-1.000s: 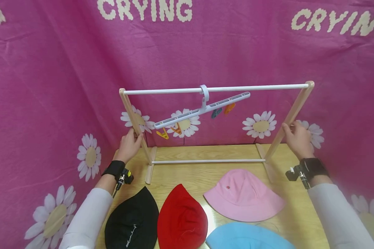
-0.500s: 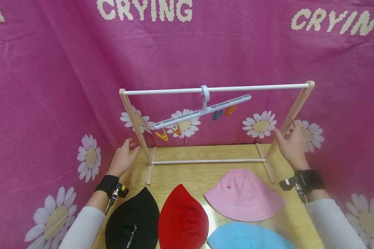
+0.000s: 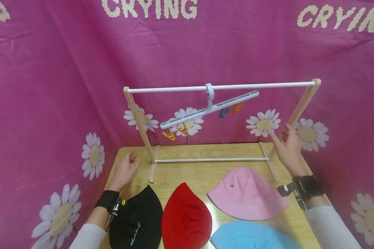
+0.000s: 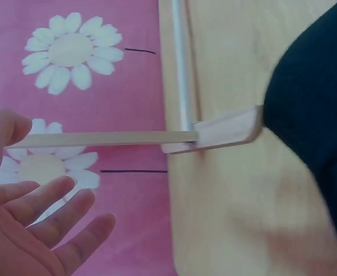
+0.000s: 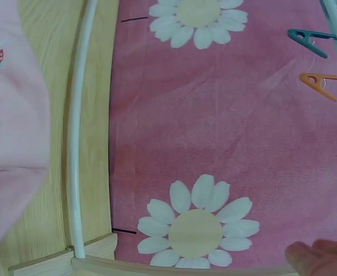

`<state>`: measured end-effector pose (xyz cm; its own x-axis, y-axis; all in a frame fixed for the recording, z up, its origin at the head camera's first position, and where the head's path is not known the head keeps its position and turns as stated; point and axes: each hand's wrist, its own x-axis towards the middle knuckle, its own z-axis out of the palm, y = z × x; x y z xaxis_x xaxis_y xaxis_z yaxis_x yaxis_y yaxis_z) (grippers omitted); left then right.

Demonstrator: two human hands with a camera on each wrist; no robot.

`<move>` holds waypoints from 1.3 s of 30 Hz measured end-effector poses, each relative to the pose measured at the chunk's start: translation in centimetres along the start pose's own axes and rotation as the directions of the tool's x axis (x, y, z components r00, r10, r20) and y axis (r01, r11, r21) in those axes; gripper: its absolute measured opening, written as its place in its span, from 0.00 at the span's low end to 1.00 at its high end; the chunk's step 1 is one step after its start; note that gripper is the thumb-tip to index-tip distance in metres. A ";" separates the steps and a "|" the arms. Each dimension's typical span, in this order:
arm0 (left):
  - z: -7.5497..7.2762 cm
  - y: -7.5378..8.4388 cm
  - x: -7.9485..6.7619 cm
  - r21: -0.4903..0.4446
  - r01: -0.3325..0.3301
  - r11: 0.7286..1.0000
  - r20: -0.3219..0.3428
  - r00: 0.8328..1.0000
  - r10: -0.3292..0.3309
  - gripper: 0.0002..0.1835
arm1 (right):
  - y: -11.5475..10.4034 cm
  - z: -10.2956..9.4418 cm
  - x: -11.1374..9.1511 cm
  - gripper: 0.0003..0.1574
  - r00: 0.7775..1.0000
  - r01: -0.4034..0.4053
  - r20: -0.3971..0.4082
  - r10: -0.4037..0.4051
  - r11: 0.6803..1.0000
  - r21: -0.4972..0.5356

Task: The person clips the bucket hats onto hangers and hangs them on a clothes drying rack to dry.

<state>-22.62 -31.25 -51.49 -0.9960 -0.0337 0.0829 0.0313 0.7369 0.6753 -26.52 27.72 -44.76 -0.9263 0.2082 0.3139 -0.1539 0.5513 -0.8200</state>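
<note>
My left hand [image 3: 124,172] is off to the left of the rack's wooden left post [image 3: 140,126], holding nothing; in the left wrist view its fingers [image 4: 53,213] are spread. My right hand [image 3: 288,151], fingers loosely bent, overlaps the right post [image 3: 301,106]; whether it touches the wood I cannot tell. From the rack's white top rail [image 3: 261,85] hangs a pale grey clip hanger [image 3: 210,110], its left end lower than its right. Yellow [image 3: 169,134], orange and grey-green [image 3: 224,112] clips dangle from it, gripping nothing.
On the wooden table [image 3: 174,173] before the rack lie a black bucket hat [image 3: 140,218], a red one [image 3: 187,218], a pink one [image 3: 247,195] and a light blue one [image 3: 252,237]. A magenta cloth [image 3: 237,52] with daisies surrounds the table.
Both hands held the rack's posts a second ago. They have let go; the left has drawn away downward and left, the right has slid slightly down. The view has shifted a little.
</note>
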 end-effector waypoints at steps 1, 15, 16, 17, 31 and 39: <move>0.2 -0.2 -0.3 0.001 0.006 1.000 0.001 1.000 -0.006 0.36 | 0.0 0.1 0.0 0.49 1.000 0.002 0.006 -0.002 1.000 0.010; 5.9 0.6 -3.2 -0.090 0.033 0.995 0.042 0.999 -0.029 0.34 | -1.2 2.0 2.4 0.46 0.997 0.059 0.035 -0.062 0.995 0.086; 6.4 1.0 -3.2 -0.105 0.029 0.994 0.046 0.999 -0.024 0.34 | -1.3 2.2 2.5 0.46 0.997 0.060 0.041 -0.064 0.994 0.093; 7.0 1.4 -3.3 -0.119 0.024 0.993 0.049 0.999 -0.018 0.34 | -1.5 2.5 2.6 0.47 0.997 0.061 0.047 -0.066 0.993 0.099; 12.5 6.5 -2.7 -0.243 -0.029 0.970 0.106 0.993 0.056 0.32 | -4.6 6.6 5.0 0.48 0.990 0.077 0.101 -0.096 0.981 0.177; 15.1 8.7 -2.2 -0.261 -0.064 0.963 0.164 0.980 0.109 0.32 | -5.6 8.6 5.7 0.47 0.992 0.048 0.109 -0.066 0.987 0.154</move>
<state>-21.44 -14.59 -56.89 -0.9868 0.1584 0.0348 0.1154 0.5354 0.8367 -33.92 18.87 -42.46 -0.9462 0.0822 0.3128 -0.2496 0.4297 -0.8678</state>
